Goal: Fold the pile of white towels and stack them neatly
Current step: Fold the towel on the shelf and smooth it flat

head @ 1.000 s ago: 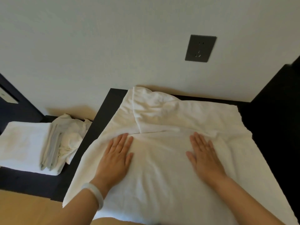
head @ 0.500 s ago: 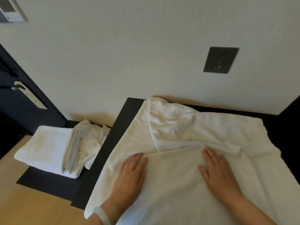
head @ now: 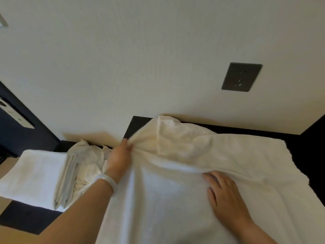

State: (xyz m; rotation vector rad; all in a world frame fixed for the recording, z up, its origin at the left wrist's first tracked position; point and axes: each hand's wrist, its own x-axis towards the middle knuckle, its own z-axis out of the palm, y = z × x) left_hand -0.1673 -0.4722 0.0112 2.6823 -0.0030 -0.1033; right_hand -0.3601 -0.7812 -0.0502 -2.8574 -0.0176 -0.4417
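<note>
A large white towel covers the black table in front of me, with a folded flap bunched at its far side. My left hand grips the towel's far left edge, and the cloth gathers into creases at my fingers. My right hand lies flat on the towel's middle right with the fingers straight. On a lower black surface to the left sits a folded white towel, and beside it a crumpled pile of white towels.
A cream wall rises right behind the table and carries a dark power socket. A dark door with a handle stands at far left. Wooden floor shows at the lower left.
My left hand left its flat place on the towel, moved up and left, and took hold of the towel's far left edge. My right hand stayed pressed flat. The view shifted.
</note>
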